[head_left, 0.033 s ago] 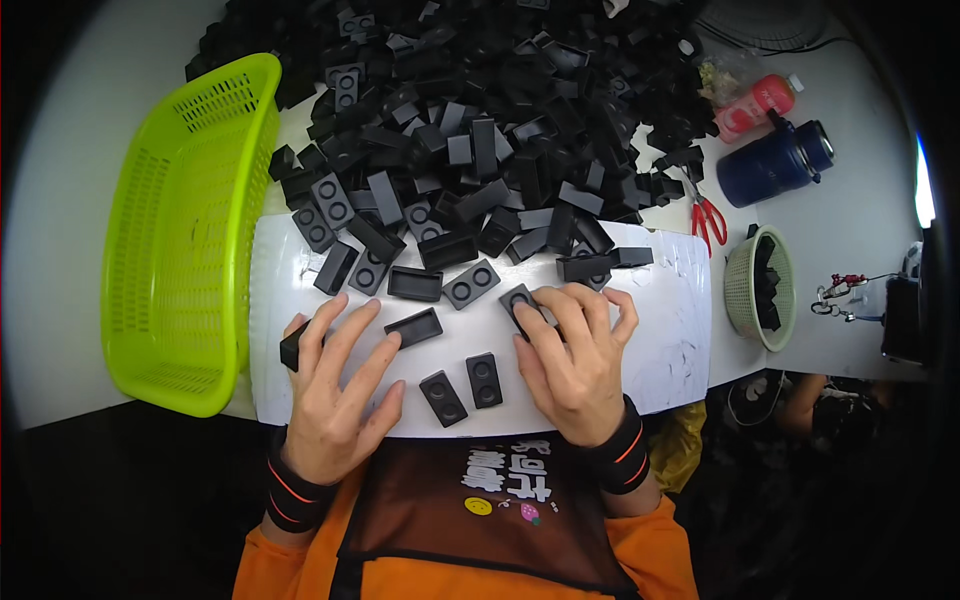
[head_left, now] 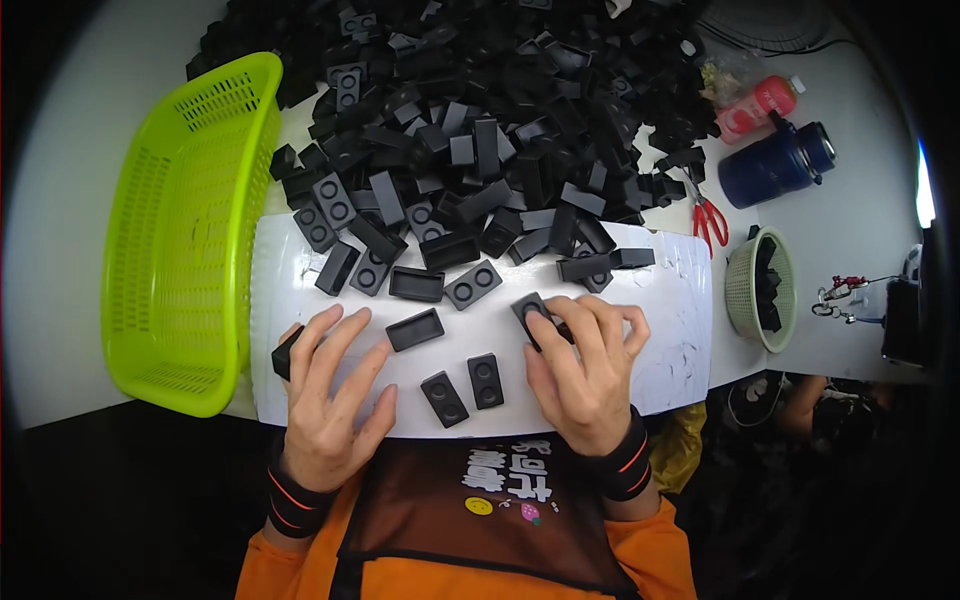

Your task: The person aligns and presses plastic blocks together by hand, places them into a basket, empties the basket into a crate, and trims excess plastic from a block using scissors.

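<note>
My left hand (head_left: 335,400) lies palm down over the white board (head_left: 670,320), its fingers spread. Against the outer side of its little finger is a black block (head_left: 285,355), partly hidden. My right hand (head_left: 588,375) is curled, with a fingertip pressing on a black two-stud block (head_left: 527,306). Another dark piece (head_left: 566,332) shows in part beneath its fingers. Between the hands lie a hollow-side-up block (head_left: 415,329) and two studded blocks, one tilted (head_left: 444,399) and one nearly upright (head_left: 485,381).
A large heap of black blocks (head_left: 470,140) covers the far side. At left stands a green basket (head_left: 240,230). To the right are red-handled scissors (head_left: 710,222), a dark blue flask (head_left: 765,170), a pink bottle (head_left: 758,108) and a small pale basket (head_left: 740,300) holding black pieces.
My right hand has slid slightly right and nearer, and the studded block moved with it. My left hand has shifted a little left, off the hollow block; the outer block moved along.
</note>
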A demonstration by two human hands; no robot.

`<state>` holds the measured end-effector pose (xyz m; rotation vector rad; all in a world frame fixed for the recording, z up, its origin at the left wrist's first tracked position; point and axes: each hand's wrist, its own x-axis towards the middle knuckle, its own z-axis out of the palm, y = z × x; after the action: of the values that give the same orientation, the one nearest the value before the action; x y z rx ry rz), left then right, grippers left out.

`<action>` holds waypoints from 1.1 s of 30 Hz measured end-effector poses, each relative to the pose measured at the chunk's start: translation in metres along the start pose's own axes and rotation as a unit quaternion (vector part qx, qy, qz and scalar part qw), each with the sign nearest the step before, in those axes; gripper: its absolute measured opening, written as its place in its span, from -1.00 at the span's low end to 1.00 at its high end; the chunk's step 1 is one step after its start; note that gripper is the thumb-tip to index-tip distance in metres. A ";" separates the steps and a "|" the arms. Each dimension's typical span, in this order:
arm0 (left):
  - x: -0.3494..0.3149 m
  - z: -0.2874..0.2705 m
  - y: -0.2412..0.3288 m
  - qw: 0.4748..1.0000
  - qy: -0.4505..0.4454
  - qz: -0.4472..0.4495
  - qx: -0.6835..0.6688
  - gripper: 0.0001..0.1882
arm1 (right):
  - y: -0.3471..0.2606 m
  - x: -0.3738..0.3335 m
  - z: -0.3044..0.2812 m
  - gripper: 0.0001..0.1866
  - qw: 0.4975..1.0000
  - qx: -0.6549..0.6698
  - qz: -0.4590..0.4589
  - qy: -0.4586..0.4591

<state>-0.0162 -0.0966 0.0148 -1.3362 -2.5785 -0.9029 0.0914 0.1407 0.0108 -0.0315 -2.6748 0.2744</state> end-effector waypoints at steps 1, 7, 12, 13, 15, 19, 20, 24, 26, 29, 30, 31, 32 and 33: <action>-0.010 0.000 0.001 0.999 0.034 -0.019 -0.024 -0.56 | -0.005 -0.009 -0.006 -0.54 1.000 -0.004 0.012 0.011; -0.010 0.002 0.020 0.986 -0.022 0.050 -0.159 -0.55 | -0.027 -0.027 -0.016 -0.51 0.987 0.143 0.004 -0.078; -0.013 -0.015 0.013 0.974 -0.022 -0.045 -0.220 -0.62 | 0.009 -0.017 -0.022 -0.52 0.989 0.097 0.111 -0.002; -0.013 -0.011 0.012 0.967 -0.030 -0.034 -0.252 -0.62 | 0.017 -0.011 -0.013 -0.54 0.995 0.058 0.080 -0.010; -0.014 -0.010 0.011 0.959 -0.036 -0.024 -0.282 -0.61 | 0.024 -0.011 -0.006 -0.58 0.997 0.045 0.053 -0.018; -0.028 -0.020 -0.006 0.964 0.027 -0.118 -0.236 -0.62 | 0.017 -0.024 -0.020 -0.62 0.961 0.257 0.098 0.011; -0.031 -0.023 -0.008 0.975 0.020 -0.132 -0.180 -0.63 | 0.014 -0.030 -0.018 -0.60 0.947 0.308 0.089 0.011; -0.045 -0.025 -0.014 0.993 -0.005 -0.122 0.001 -0.63 | 0.000 -0.037 -0.010 -0.58 0.952 0.304 0.034 -0.022; -0.048 -0.025 -0.008 0.985 0.059 -0.147 -0.064 -0.65 | 0.006 -0.036 -0.010 -0.57 0.968 0.249 0.014 -0.037; -0.032 -0.009 0.020 0.989 0.088 -0.100 -0.070 -0.68 | -0.002 -0.040 -0.008 -0.56 0.963 0.266 0.014 -0.044; -0.024 -0.002 0.023 0.992 0.087 -0.070 -0.062 -0.69 | -0.006 -0.037 -0.009 -0.56 0.961 0.271 0.004 -0.062; -0.017 0.003 0.023 0.998 0.061 -0.030 -0.007 -0.69 | -0.010 -0.031 -0.015 -0.52 0.963 0.256 0.000 -0.088; -0.019 0.005 0.021 0.999 0.053 -0.011 0.006 -0.70 | -0.008 -0.029 -0.018 -0.52 0.962 0.257 -0.001 -0.089; -0.024 0.006 0.018 0.997 0.063 -0.032 -0.014 -0.70 | -0.004 -0.027 -0.021 -0.50 0.963 0.259 0.006 -0.073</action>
<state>0.0132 -0.1022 0.0100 -1.1690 -2.5341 -1.0024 0.1252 0.1389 0.0187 0.1395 -2.6579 1.0050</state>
